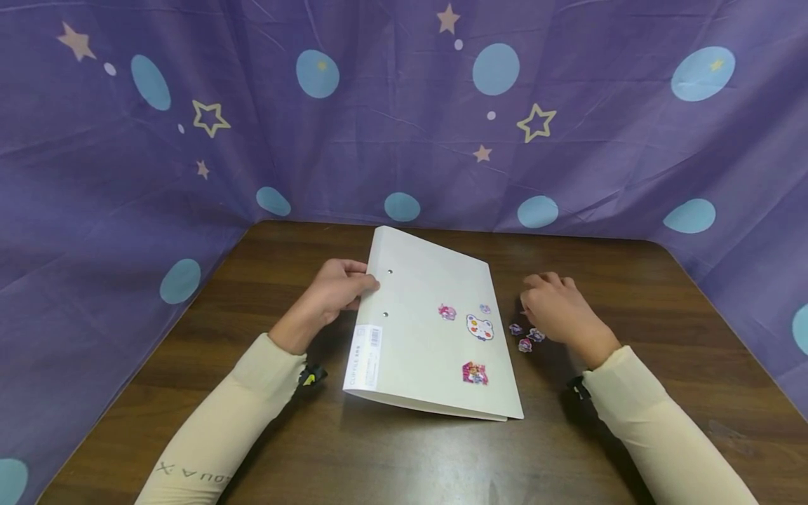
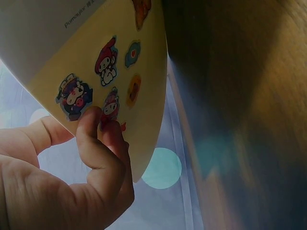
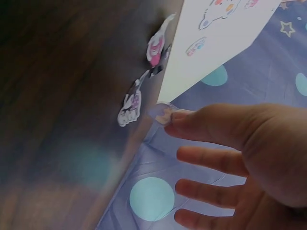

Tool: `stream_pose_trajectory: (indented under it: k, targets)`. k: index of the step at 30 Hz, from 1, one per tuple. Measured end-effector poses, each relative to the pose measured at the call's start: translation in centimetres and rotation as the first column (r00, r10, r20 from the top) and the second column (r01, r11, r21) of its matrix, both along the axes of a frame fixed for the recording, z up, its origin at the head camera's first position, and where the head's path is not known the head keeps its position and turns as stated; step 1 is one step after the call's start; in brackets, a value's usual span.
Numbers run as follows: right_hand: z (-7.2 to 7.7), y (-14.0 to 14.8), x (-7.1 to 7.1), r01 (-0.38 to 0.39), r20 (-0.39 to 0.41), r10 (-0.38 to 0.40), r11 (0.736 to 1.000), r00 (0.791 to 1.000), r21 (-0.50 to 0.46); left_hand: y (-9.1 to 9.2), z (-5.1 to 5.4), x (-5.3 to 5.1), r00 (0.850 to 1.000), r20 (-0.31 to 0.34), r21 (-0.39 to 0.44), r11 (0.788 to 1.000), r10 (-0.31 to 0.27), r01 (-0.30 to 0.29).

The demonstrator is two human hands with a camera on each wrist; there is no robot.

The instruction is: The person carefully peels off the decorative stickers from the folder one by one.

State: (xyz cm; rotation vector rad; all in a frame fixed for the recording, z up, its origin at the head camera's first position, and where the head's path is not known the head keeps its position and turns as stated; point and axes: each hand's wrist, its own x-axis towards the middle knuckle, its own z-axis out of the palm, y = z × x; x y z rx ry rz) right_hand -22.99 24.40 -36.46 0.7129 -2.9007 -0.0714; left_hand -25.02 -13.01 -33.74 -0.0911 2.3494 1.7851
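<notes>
A white clip file folder (image 1: pixel 429 330) is held tilted above the table, with several cartoon stickers on its upper cover, among them a white bear-face sticker (image 1: pixel 480 327). My left hand (image 1: pixel 331 291) grips its spine side, thumb on one face and fingers on the other. More stickers, such as a red-hooded character (image 2: pixel 106 62), show on the face under those fingers in the left wrist view. Right of the folder, my right hand (image 1: pixel 562 312) pinches a small clear-edged sticker (image 3: pixel 164 114) at the thumb tip. The index finger is hidden behind the thumb; the other fingers are extended.
Loose stickers (image 1: pixel 525 344) lie on the brown wooden table (image 1: pixel 442 459) between folder and right hand. A purple curtain (image 1: pixel 404 126) with stars and blue dots hangs behind and along both sides. A white label (image 1: pixel 365 356) is on the folder's spine.
</notes>
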Motion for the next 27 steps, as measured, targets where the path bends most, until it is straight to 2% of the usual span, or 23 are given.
stream_pose_trajectory:
  k: [10,27]
  targets:
    - [-0.57,0.16,0.03,-0.004,0.069,0.004,1.0,0.998,0.004,-0.06,0.02,-0.01,1.0,0.003,-0.007,1.0,0.0,0.0]
    - [-0.75,0.04,0.07,-0.013,0.101,0.012,1.0,0.995,0.011,-0.14,-0.02,0.01,1.0,-0.004,-0.007,1.0,-0.009,0.009]
